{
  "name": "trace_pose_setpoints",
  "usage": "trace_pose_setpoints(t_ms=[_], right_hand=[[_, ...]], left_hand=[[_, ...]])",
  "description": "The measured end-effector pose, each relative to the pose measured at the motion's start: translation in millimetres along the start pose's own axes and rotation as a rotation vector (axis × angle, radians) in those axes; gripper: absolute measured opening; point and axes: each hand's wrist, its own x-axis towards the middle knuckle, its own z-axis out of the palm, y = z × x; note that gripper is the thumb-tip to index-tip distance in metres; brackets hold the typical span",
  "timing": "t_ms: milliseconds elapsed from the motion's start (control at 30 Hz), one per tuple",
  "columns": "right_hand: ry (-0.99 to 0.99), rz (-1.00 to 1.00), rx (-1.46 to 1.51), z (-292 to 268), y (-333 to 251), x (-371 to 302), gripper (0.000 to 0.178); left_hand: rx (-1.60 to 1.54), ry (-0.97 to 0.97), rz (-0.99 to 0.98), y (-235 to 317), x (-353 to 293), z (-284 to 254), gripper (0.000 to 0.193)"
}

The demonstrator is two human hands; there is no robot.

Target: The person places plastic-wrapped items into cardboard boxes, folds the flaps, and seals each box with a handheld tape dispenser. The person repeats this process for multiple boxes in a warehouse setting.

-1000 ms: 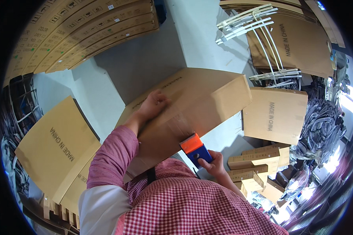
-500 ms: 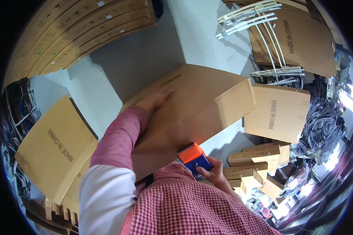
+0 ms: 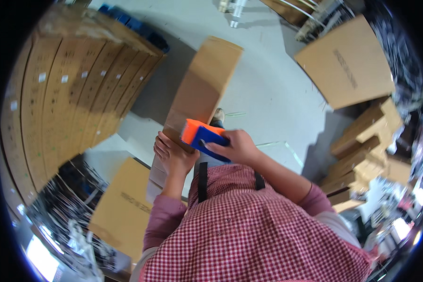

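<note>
A long, narrow cardboard box (image 3: pixel 195 89) stands in front of me, its slim side facing up and running away from my body. My left hand (image 3: pixel 174 157) lies across the near part of that side, with the fingers over its left edge and the thumb toward the right. In my right hand (image 3: pixel 237 148) is a blue and orange tape dispenser (image 3: pixel 211 142), gripped around its blue body. Its orange front end is at the box's upper side, close to my left hand. Whether the tape touches the cardboard cannot be made out.
A row of upright flat cartons (image 3: pixel 75 94) fills the left, beside a blue pallet (image 3: pixel 131 23). Another carton (image 3: pixel 120 207) leans near my left elbow. A large carton (image 3: pixel 348 61) and several smaller boxes (image 3: pixel 357 150) stand on the right. My shoe (image 3: pixel 219 114) shows beyond the dispenser.
The box has turned from its broad face to its narrow side. My left hand has come back toward my body onto it, and the dispenser has moved left and up to the box.
</note>
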Motion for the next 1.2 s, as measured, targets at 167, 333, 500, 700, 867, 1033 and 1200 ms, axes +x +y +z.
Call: trace_pose_setpoints(t_ms=[167,333,500,700,867,1033,1200], right_hand=[[0.036,0.006,-0.029,0.5,-11.8,0.4,0.060],[-0.017,0.184,-0.081,-24.0,25.9,-55.0,0.062],[-0.016,0.304,-0.058,-47.0,74.0,-124.8,0.060],[0.013,0.413,-0.237,-2.4,79.3,-45.9,0.058],[-0.095,0.594,-0.150,33.7,32.4,55.2,0.034],[0.030,0.878,0.139,63.7,19.4,98.5,0.031],[0.767,1.234,0.658,124.5,62.9,111.1,0.032]], left_hand=[[-0.033,0.004,-0.024,-11.8,14.7,13.8,0.125],[0.042,-0.058,-0.056,-3.3,6.9,4.3,0.128],[0.089,-0.058,-0.051,4.4,7.0,1.1,0.129],[0.089,-0.031,-0.051,8.8,-6.3,15.5,0.128],[0.076,0.035,-0.046,8.7,-6.9,20.4,0.127],[0.033,0.109,-0.025,4.5,-1.9,22.7,0.124],[-0.018,0.126,0.007,4.6,-14.6,31.7,0.122]])
